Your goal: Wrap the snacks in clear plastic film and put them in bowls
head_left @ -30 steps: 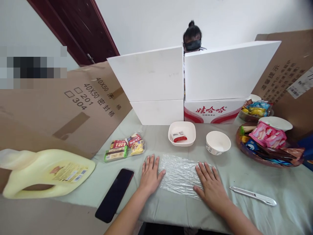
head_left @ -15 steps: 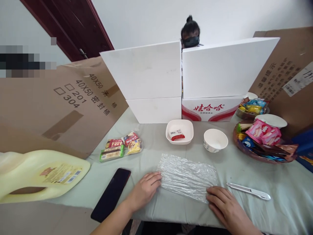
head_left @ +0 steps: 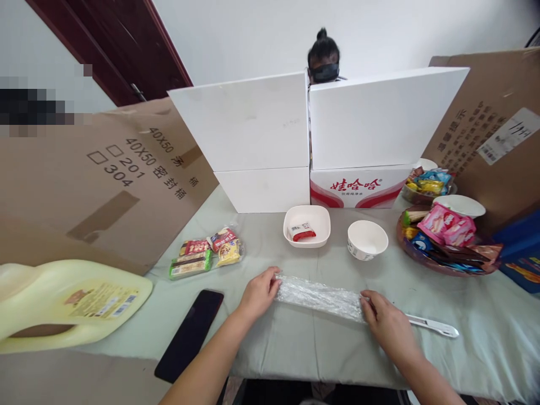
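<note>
**Both hands on the folded plastic film**

The left hand pinches one end of the crinkled clear plastic film, fingers curled over its edge, while the right hand grips the other end, fingers closed on it. The film lies as a narrow band across the pale green cloth-covered counter, stretched between the two hands near the front edge.

Just past the right hand, a white utility knife lies flat on the cloth, its near end hidden by that hand. To the left, a black phone rests face up, well apart from the film. Behind the film stand a white square dish with a small red-and-white packet inside, and beside it a white round paper bowl. A clear bag of wrapped snacks sits further left, and a brown tray heaped with sweets on the right (colourful wrappers, hard to read). A large pale yellow plastic jug lies on its side at far left. White boxes form a wall at the back, a person's head showing above them.
</note>
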